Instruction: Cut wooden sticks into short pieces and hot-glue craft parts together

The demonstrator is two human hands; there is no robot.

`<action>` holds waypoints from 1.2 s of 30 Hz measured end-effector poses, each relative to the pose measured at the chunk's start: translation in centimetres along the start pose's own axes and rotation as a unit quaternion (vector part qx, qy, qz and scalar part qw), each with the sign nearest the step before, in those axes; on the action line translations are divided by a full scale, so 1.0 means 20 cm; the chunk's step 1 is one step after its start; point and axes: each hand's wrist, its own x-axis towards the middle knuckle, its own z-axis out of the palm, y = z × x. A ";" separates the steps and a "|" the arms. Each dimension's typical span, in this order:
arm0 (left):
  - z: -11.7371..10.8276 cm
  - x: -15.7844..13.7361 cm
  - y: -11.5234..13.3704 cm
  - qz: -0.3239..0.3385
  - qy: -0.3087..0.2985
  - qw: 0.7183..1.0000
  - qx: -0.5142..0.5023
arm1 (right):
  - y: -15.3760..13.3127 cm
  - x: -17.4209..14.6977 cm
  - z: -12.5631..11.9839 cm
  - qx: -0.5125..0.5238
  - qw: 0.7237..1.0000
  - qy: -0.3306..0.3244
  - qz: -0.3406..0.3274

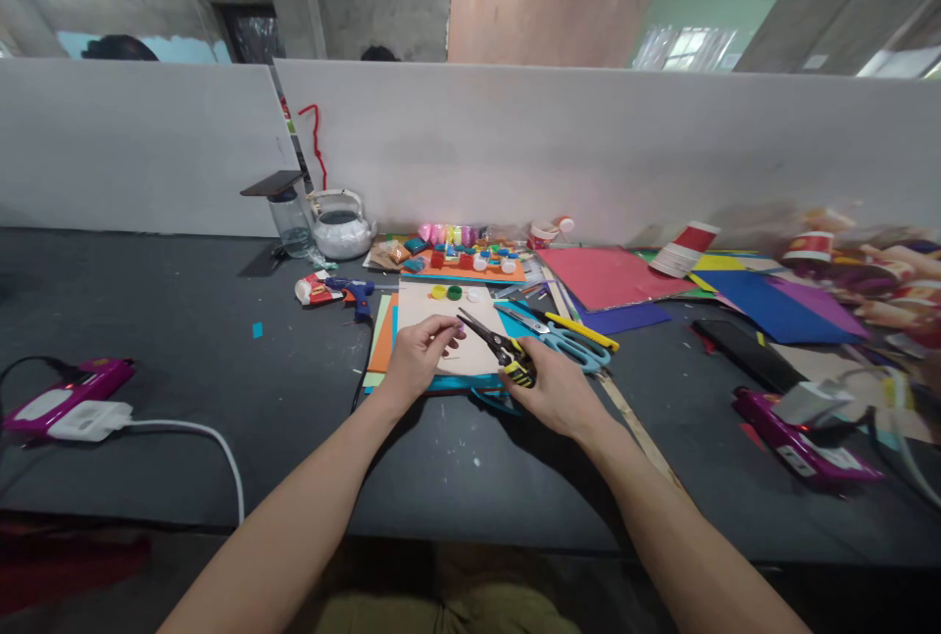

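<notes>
My right hand (551, 384) grips a pair of scissors (494, 338) with black blades and yellow-and-black handles. The blades point up and left, slightly apart. My left hand (424, 352) is closed in a pinch just left of the blade tips. A small purplish spot shows at its fingertips, too small to name. Both hands are over a cream sheet (419, 306) on a stack of coloured paper. Small yellow, green and white lids or pots (455, 293) sit on its far part. Light-blue-handled scissors (577, 345) and a yellow utility knife (584, 330) lie right of my right hand.
A blue glue gun (359, 296), a glass jar (290, 222) and a silver kettle-shaped pot (342, 234) stand left of the paper. Red card (603, 276), a black phone (746, 355) and purple power strips (801, 438) lie to the right and far left. A white partition (588, 144) closes the back.
</notes>
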 end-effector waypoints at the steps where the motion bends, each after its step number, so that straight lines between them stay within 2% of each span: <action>1: 0.00 0.00 0.00 0.002 0.000 1.000 0.004 | -0.01 0.00 0.00 0.002 1.000 -0.004 -0.006; 14: -0.01 0.01 0.01 0.040 -0.038 0.998 0.022 | -0.02 -0.01 -0.02 -0.009 1.000 -0.019 -0.022; 25: 0.00 0.01 -0.02 -0.010 -0.026 0.999 -0.021 | -0.01 -0.01 -0.02 -0.025 1.000 -0.015 -0.003; 36: -0.01 0.02 -0.01 -0.030 -0.054 0.997 -0.049 | -0.02 -0.01 -0.03 0.001 0.999 -0.040 -0.013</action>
